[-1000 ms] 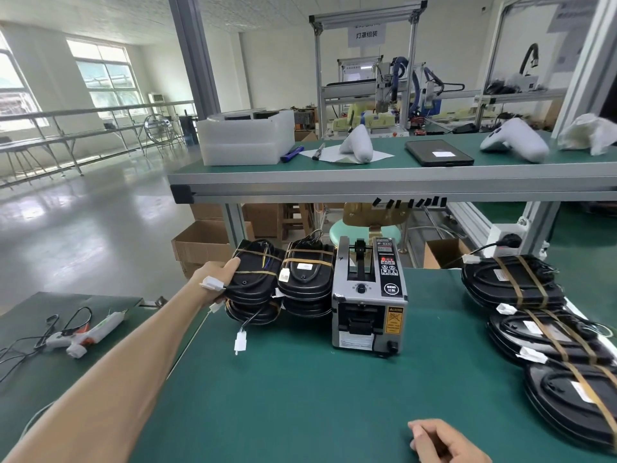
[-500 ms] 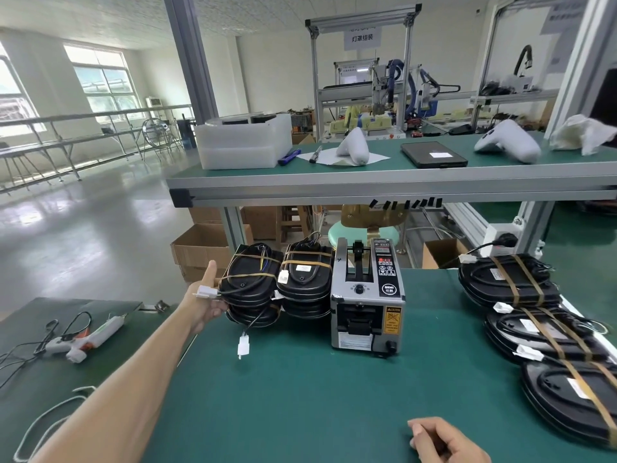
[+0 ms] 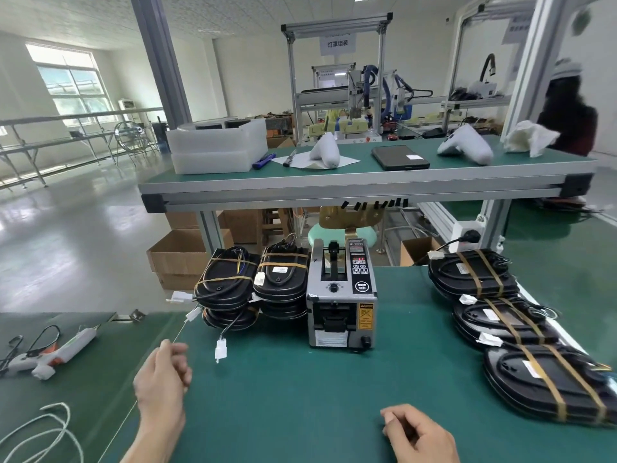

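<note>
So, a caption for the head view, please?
Left hand and right hand, empty, near taped black housings and a tape dispenser.

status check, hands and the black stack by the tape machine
Left hand empty, loosely curled, short of black stack. Right hand idle, holding nothing. White connector dangles between left hand and stack.
</note>
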Tool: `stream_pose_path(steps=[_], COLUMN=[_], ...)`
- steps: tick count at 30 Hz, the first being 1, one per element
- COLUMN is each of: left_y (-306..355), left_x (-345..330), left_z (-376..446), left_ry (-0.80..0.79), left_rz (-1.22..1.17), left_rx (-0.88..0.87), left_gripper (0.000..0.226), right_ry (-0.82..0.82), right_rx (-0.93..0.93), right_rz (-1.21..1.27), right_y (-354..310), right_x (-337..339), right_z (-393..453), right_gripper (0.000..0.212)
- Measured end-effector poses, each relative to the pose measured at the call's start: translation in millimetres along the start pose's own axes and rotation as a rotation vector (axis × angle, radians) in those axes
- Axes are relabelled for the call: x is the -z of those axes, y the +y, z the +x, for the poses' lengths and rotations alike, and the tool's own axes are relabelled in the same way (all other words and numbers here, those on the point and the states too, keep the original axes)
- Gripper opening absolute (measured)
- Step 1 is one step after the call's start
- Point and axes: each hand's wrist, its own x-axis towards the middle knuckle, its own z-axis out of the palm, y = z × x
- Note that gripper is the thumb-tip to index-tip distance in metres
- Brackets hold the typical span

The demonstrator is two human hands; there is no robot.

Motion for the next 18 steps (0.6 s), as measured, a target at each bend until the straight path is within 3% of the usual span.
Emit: stream_pose_path(steps=[3, 4, 7, 10, 18], left_y=[-21, -26, -17, -6, -45], left_x=[3, 3, 0, -7, -3], left_z=[-66, -87, -139, -152, -134], left_ry=[-0.140, -0.196, -0.372, -0.483, -0.485], left_rz=[0.054, 0.092, 0.329, 0.412, 0.585], left_rx=[0.035, -0.033, -0.462, -0.684, -0.542], left_gripper=[0.037, 0.038, 0.042, 0.046, 0.057], right_ry=[-0.044, -0.057, -0.088, -0.110, -0.129], right_rx=[-0.022, -0.032, -0.059, -0.073, -0.040], right_rz=[0.001, 0.001, 0.009, 0.002, -0.014], right_y=[0, 1, 2, 2, -3], right_x=[2, 3, 5, 6, 14], right_z=[0, 1, 1, 0, -8], right_gripper=[0.031, 0.029, 0.026, 0.025, 0.017])
